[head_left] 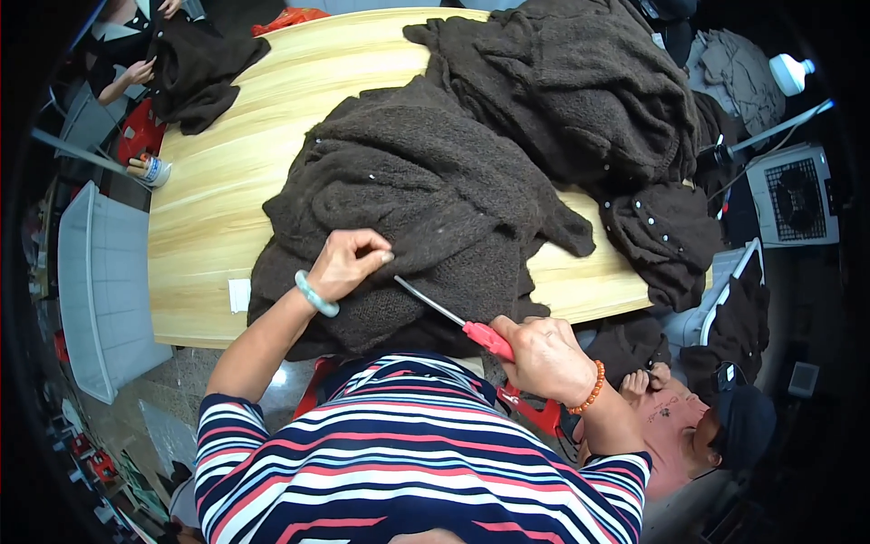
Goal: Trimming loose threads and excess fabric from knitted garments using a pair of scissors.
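Note:
A dark brown knitted garment (412,195) lies bunched on the table before me, with small pale dots on it like buttons. Over its near part, my left hand (340,265) is closed, thumb and forefinger pinched together. What that pinch holds, if anything, is too small to make out. My right hand (548,358) grips the pink-red handle of a tool (444,315) with a slim metal shaft; its exact kind is unclear. The shaft points up and left, its tip just below my left fingertips, over the knit.
More brown knitwear (562,91) is heaped at the far right of the wooden table (213,218). A white cup of tools (151,170) stands at the left edge, near a grey-white bin (109,299). Co-workers handle dark knitwear at far left and near right.

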Tool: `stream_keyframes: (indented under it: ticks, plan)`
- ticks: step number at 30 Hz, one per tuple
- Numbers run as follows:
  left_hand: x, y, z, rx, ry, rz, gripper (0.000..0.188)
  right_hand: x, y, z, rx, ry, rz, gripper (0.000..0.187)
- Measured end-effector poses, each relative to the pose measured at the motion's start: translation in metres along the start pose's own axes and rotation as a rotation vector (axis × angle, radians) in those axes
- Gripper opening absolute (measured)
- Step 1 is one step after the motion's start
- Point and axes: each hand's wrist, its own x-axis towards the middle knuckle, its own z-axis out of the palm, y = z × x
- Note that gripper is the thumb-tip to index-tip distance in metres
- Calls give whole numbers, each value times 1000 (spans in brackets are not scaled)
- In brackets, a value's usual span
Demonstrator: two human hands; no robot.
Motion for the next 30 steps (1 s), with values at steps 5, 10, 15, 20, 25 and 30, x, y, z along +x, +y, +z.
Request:
stream_keyframes:
  ticks: [5, 10, 15, 20, 25, 30]
  plan:
    - [0, 14, -14, -60, -155, -175, 16, -3, 16, -11, 92, 107, 59, 20]
    - [50, 30, 12, 8, -95, -126, 29, -9, 31, -9, 91, 116, 115, 23]
    - [64, 3, 34, -265, -165, -224, 15, -13, 34, -8, 67, 108, 198, 23]
    - [55, 9, 35, -311, -169, -263, 5, -9, 34, -5, 40, 47, 167, 21]
    - [50, -3, 34, -395, -173, -217, 8, -7, 37, -4, 33, 41, 119, 18]
    - [48, 7, 32, -182, -221, -117, 9, -1, 46, -10, 144, 144, 154, 12]
